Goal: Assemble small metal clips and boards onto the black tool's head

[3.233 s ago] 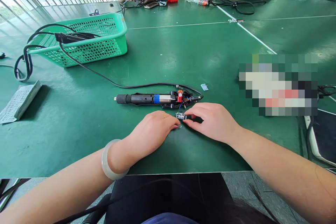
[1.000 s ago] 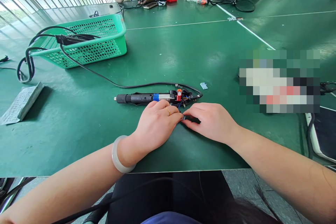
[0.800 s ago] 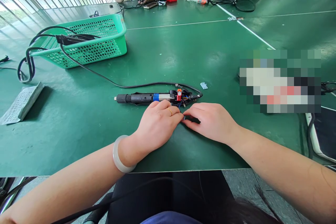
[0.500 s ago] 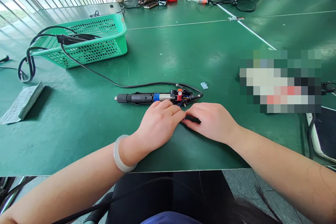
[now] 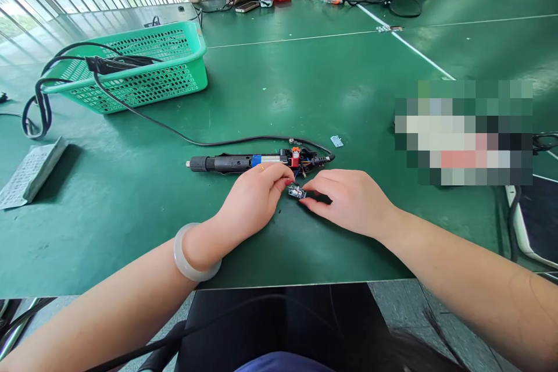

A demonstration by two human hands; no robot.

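Note:
Between my hands is a small dark part like a circuit board (image 5: 297, 190), with pale metallic marks on its face. My right hand (image 5: 353, 200) pinches its right side between thumb and fingers. At its left edge, the fingertips of my left hand (image 5: 257, 195) are pressed together, and they partly hide that corner. Just beyond lies an electric screwdriver (image 5: 226, 163), its black grip pointing left. Its right end is uncovered, showing a red switch piece (image 5: 295, 154) and several thin wires. A blue wire runs down toward my fingers.
A green basket (image 5: 192, 78) with black cable stands at the back left; one cable (image 5: 174, 131) runs to the screwdriver. A wrapped packet (image 5: 32, 177) lies at left, a small white scrap (image 5: 336, 141) beyond my right hand. Blurred items lie at right. Two people sit across the table.
My left hand has drawn back slightly left, uncovering the face of the small circuit board part. My right hand has stayed nearly in place. The view has shifted a little.

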